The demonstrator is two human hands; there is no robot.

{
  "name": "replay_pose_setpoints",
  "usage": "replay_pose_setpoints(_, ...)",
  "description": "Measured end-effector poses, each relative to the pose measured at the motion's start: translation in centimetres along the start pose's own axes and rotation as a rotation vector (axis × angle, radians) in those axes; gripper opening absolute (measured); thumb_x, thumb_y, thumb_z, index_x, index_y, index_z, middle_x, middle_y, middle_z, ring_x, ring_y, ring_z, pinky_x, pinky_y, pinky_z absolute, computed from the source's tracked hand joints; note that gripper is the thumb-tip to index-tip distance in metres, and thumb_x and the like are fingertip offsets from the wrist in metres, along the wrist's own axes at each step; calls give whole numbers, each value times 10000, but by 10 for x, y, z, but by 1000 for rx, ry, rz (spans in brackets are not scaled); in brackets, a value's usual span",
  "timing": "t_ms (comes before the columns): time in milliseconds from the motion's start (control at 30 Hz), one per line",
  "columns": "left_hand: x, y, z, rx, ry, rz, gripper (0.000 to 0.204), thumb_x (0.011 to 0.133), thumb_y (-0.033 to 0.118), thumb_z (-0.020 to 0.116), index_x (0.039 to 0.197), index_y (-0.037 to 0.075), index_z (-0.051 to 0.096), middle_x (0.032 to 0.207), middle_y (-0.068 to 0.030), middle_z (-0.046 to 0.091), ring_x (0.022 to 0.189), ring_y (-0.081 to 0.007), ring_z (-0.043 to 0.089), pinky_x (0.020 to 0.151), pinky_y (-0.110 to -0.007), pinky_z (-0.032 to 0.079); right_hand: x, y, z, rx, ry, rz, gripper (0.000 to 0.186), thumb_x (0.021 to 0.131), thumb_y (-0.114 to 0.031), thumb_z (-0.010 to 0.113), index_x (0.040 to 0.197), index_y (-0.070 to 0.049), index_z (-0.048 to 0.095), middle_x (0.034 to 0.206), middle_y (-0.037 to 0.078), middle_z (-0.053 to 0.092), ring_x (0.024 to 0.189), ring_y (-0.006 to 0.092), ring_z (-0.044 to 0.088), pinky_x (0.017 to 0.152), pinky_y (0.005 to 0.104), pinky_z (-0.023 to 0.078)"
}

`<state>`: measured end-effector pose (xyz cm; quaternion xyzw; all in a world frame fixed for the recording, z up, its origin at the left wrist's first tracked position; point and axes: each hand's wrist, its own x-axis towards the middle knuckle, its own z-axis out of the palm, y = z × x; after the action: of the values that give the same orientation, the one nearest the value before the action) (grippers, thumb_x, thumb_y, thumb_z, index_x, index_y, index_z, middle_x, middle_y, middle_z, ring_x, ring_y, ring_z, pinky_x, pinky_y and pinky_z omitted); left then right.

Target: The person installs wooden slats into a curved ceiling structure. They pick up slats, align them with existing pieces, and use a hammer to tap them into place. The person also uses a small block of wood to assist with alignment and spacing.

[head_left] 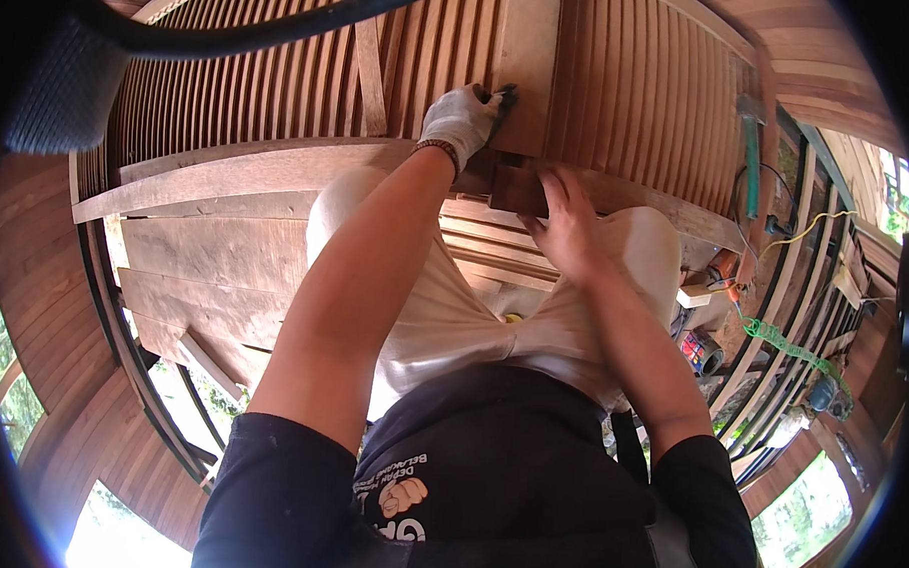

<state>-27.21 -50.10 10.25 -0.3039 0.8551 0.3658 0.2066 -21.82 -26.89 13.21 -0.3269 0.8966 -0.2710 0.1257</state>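
Observation:
In front of me lies a slatted wooden panel [621, 90] with a wide flat board [527, 71] crossing the slats. My left hand [465, 121], in a white glove with dark fingertips, is closed beside that board's left edge; what its fingers hold, if anything, is hidden. Bare, my right hand [569, 223] grips a short dark wooden block [516, 191] at the panel's near edge, fingers over its right end and thumb below. The block sits just beneath the wide board's near end, between my knees.
A green-handled hammer [752, 164] lies on the panel's right end. A loose narrow strip [370, 71] rests across the slats at left. Beyond my right knee are a yellow cord [802, 231], a green rope [788, 343] and a can [702, 353]. Wide planks [211, 245] lie left.

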Motion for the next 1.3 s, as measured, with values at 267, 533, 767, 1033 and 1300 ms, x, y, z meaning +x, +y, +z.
replay_pose_setpoints(267,-3,3,-7,40,-36,18,509,1017,535,528,1266,124,696,1207,-165,731,1193,-343,664,1023,-463,514,-3,-2,5,-29,23,-22,691,762,-32,814,1375,42,504,1356,240,524,1238,443,550,1065,479,494)
replay_pose_setpoints(533,-9,9,-6,9,13,-48,554,1019,566,492,1291,129,695,1230,-184,719,1210,-358,653,1040,-469,506,-10,-9,-6,-111,3,-13,684,752,17,775,1378,32,501,1354,225,521,1269,440,528,1069,477,502)
replay_pose_setpoints(767,-12,11,-6,-12,58,-53,610,1003,612,471,1240,108,719,1178,-227,715,1168,-410,648,997,-500,503,-16,-11,-15,-161,96,-85,462,779,71,686,1231,14,610,1281,174,546,1263,417,542,963,493,566)
replay_pose_setpoints(1033,-16,15,-8,23,61,-78,525,1010,552,502,1207,123,731,1149,-207,728,1134,-395,669,983,-498,520,-15,-7,-14,32,269,-231,494,721,69,771,1190,29,622,1251,150,565,1243,427,560,985,486,558)
replay_pose_setpoints(1300,-15,18,-9,17,40,-64,637,988,640,479,1209,103,740,1123,-205,744,1130,-385,684,1013,-478,518,-20,-10,-27,-31,350,-299,468,730,26,839,1148,-54,645,1290,160,538,1250,420,548,1002,485,551)
